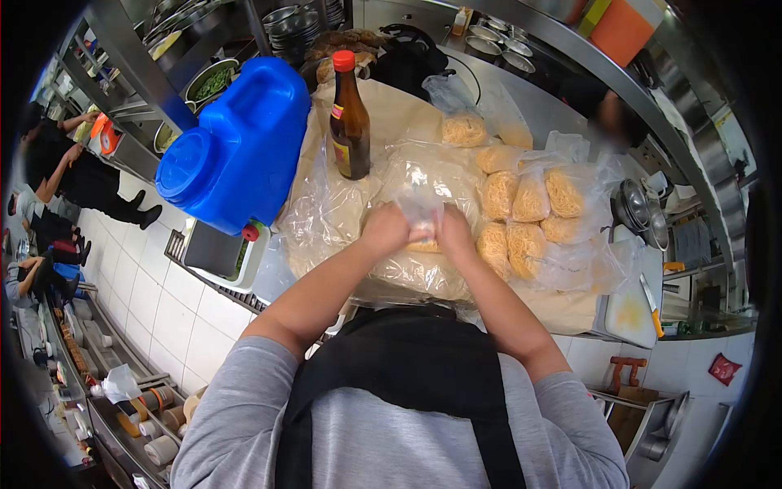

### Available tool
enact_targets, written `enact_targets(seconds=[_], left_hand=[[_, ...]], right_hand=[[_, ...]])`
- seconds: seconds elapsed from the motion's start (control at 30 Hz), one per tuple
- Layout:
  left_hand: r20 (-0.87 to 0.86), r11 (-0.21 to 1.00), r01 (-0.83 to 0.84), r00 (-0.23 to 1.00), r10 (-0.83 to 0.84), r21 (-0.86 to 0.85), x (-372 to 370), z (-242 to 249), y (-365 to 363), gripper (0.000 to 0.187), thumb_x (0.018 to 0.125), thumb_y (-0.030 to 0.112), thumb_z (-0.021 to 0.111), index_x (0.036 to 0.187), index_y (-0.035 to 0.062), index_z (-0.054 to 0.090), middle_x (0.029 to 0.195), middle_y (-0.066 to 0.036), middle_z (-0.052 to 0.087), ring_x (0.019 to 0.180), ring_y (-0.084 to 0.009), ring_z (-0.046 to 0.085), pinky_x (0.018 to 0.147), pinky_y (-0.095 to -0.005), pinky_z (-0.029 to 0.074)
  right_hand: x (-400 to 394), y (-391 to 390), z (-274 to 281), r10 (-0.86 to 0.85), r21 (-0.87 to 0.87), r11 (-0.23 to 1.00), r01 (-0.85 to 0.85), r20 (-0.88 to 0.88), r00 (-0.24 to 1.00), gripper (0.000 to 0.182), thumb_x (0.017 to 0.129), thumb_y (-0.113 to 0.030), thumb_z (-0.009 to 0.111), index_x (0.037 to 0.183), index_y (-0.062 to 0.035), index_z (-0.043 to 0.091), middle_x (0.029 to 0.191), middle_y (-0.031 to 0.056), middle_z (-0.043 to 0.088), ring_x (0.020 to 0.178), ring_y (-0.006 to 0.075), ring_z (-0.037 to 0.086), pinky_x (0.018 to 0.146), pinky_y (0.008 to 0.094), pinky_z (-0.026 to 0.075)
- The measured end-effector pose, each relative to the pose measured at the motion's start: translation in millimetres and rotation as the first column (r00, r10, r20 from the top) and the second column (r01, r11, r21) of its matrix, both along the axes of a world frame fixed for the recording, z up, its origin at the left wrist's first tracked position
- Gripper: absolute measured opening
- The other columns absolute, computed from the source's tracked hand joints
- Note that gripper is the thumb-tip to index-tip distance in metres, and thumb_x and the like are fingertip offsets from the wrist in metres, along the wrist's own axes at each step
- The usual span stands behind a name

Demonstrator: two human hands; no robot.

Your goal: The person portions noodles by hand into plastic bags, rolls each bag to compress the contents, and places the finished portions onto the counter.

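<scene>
Between my two hands is a small clear plastic bag with some yellow noodles low in it. My left hand is closed on the bag's left edge, and my right hand grips its right edge. Both are over a large plastic-wrapped pack lying on brown paper. To the right lie several clear bags of yellow noodles, close beside my right hand. A brown bottle with a red cap stands beyond my left hand.
A big blue plastic jug is at the left, above a white tub. On the right are a cutting board, a knife and metal strainers. Other people stand at the far left; another person's arm shows upper right.
</scene>
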State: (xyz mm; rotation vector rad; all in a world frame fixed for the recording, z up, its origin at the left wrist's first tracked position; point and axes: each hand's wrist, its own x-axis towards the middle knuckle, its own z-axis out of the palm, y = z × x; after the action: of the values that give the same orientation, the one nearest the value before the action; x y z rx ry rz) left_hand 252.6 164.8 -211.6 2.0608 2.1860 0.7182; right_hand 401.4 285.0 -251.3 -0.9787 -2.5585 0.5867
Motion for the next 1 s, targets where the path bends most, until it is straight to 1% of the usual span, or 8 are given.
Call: enact_targets(seconds=[0.1,0.23,0.33,0.43,0.5,0.83,0.93,1.0], left_hand=[[0.103,0.904,0.252,0.947,-0.303,0.346,-4.3,-5.8,0.6,0.043,0.082,0.043,0.07,0.107,0.0084,0.066,0.108,-0.011,0.067,0.102,-0.0325,0.062,0.09,-0.046,0.048],[-0.255,0.952,0.304,0.923,-0.29,0.019,-12.5,-4.8,-19.7,0.036,0.076,0.031,0.072,0.107,0.0131,0.067,0.098,-0.008,0.063,0.095,-0.0287,0.06,0.087,-0.0408,0.048],[-0.296,0.856,0.482,0.858,-0.419,0.185,-9.1,-14.9,-27.5,0.027,0.072,0.023,0.069,0.098,0.016,0.067,0.09,-0.005,0.059,0.087,-0.0258,0.058,0.084,-0.037,0.047],[0.155,0.911,0.328,0.915,-0.373,0.251,-1.8,-23.8,-31.2,0.012,0.082,0.019,0.065,0.091,0.0115,0.066,0.095,-0.009,0.064,0.09,-0.0301,0.061,0.081,-0.0395,0.049],[0.424,0.983,-0.116,0.904,0.045,0.144,12.1,-19.5,-26.0,0.017,0.092,0.023,0.06,0.093,0.0067,0.065,0.091,-0.016,0.068,0.086,-0.0377,0.065,0.077,-0.0464,0.052],[0.209,0.919,-0.333,0.903,0.376,-0.213,9.4,7.1,-2.3,0.025,0.096,0.022,0.057,0.1,-0.003,0.057,0.086,-0.025,0.067,0.074,-0.0449,0.065,0.07,-0.051,0.053],[0.054,0.952,-0.305,0.951,0.304,-0.001,18.1,22.2,-5.1,0.024,0.093,0.017,0.059,0.109,0.0004,0.056,0.106,-0.022,0.063,0.089,-0.0409,0.064,0.08,-0.0473,0.052],[-0.067,0.98,0.1,0.994,-0.089,0.175,30.1,22.5,-11.5,0.029,0.092,0.017,0.06,0.116,0.0019,0.056,0.118,-0.018,0.057,0.104,-0.037,0.06,0.091,-0.0446,0.047]], right_hand=[[16.7,-3.3,-7.0,0.118,0.077,0.992,-0.101,-0.263,0.957,0.023,0.082,-0.008,0.064,0.103,-0.0011,0.066,0.114,0.0172,0.065,0.106,0.0368,0.061,0.091,0.0423,0.051],[51.9,-17.3,18.3,0.575,0.434,0.78,-0.452,-0.209,0.791,0.022,0.079,-0.006,0.063,0.1,-0.0039,0.066,0.11,0.0138,0.065,0.105,0.0356,0.06,0.09,0.0419,0.051],[64.5,-31.6,22.4,0.516,0.233,0.852,-0.468,-0.226,0.826,0.019,0.078,-0.009,0.064,0.096,-0.0065,0.066,0.107,0.0148,0.066,0.103,0.0356,0.061,0.086,0.0427,0.051],[49.8,-27.3,28.4,0.379,0.101,0.925,-0.365,-0.229,0.896,0.014,0.081,-0.013,0.065,0.092,-0.0055,0.064,0.097,0.0185,0.067,0.092,0.038,0.063,0.077,0.0448,0.052],[34.1,-25.4,31.2,0.198,-0.045,0.975,-0.216,-0.254,0.947,0.014,0.084,-0.016,0.064,0.091,-0.0036,0.062,0.09,0.0207,0.066,0.085,0.0402,0.063,0.073,0.0467,0.051],[20.2,-19.0,33.1,-0.175,-0.184,0.97,0.16,-0.07,0.982,0.028,0.09,-0.024,0.058,0.08,-0.0004,0.067,0.078,0.0253,0.066,0.075,0.044,0.065,0.07,0.0511,0.052],[16.1,-14.0,35.2,-0.146,-0.146,0.978,0.148,0.029,0.989,0.028,0.089,-0.024,0.059,0.079,0.0,0.067,0.079,0.025,0.067,0.076,0.0438,0.066,0.072,0.0512,0.053],[15.5,-9.0,35.8,-0.114,-0.166,0.978,0.126,0.081,0.99,0.026,0.088,-0.024,0.06,0.081,0.0001,0.068,0.08,0.0247,0.067,0.077,0.0445,0.066,0.073,0.0513,0.053]])
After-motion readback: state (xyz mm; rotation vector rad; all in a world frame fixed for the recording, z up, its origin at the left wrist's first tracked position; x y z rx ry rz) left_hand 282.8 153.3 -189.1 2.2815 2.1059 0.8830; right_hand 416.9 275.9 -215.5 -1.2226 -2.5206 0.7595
